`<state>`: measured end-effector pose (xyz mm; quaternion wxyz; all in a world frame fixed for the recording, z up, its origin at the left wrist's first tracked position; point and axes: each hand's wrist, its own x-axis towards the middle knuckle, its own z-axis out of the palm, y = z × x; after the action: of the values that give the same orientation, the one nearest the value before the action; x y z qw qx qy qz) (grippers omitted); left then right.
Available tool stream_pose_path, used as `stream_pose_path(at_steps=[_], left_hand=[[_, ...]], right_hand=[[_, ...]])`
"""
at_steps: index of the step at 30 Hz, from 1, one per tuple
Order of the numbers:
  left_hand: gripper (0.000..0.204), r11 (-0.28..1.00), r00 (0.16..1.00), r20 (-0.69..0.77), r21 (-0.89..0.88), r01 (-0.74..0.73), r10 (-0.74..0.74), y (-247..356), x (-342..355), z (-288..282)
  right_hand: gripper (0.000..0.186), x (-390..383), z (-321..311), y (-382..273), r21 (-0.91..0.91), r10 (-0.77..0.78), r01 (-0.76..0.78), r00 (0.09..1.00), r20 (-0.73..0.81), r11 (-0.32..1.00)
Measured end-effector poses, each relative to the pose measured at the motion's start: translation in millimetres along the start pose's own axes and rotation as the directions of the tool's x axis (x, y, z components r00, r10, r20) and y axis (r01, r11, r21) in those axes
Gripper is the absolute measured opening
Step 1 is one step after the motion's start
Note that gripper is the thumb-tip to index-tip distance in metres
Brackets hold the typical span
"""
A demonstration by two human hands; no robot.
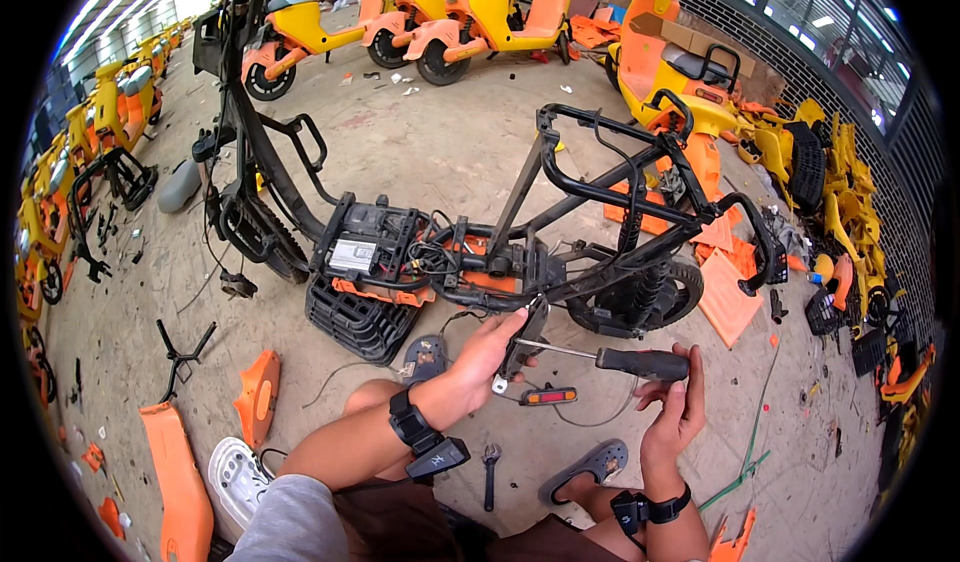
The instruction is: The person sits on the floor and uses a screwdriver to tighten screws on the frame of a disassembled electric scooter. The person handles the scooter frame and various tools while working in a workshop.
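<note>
My left hand grips a small black part beside the lower rail of a stripped black scooter frame. My right hand holds a screwdriver by its black handle, its shaft reaching left to the black part. Below them a small red-and-amber light lies with wires attached. An adjustable wrench rests on the floor between my arms. The frame carries a battery box with a silver label, loose cables and a rear wheel, with a black plastic crate-like part beneath it.
Yellow-and-orange scooters stand behind and along the left. Piled yellow panels line the right wall. Orange panels, a black forked bracket and scraps lie about. A white clog and grey clogs are low in view.
</note>
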<state>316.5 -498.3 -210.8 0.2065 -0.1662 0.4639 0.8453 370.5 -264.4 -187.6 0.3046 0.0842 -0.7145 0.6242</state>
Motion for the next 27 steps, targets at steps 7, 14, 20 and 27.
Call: stream_pose_path(at_steps=[7, 14, 20, 27], left_hand=[[0.043, 1.000, 1.000, -0.005, 0.016, 0.001, -0.001, 0.7, 0.1, 1.7], [0.040, 1.000, 1.000, 0.011, -0.024, 0.008, -0.008, -3.5, 5.9, -5.9], [0.032, 0.999, 1.000, -0.007, -0.017, 0.028, -0.028, -0.6, 4.7, -0.4], [0.043, 1.000, 1.000, 0.021, -0.022, 0.004, -0.003, -2.7, 4.5, -4.9]], right_hand=[[0.045, -4.4, -21.7, 14.9, -0.061, 0.015, -0.009, 0.996, 0.092, 0.998], [0.046, -1.9, -3.1, 0.1, -0.006, 0.017, -0.016, 0.996, 0.087, 1.000], [0.048, -4.5, -19.7, 13.8, -0.048, -0.008, 0.015, 0.991, 0.135, 0.999], [0.048, -3.3, -2.9, -0.2, -0.031, -0.012, 0.014, 0.997, 0.076, 0.999]])
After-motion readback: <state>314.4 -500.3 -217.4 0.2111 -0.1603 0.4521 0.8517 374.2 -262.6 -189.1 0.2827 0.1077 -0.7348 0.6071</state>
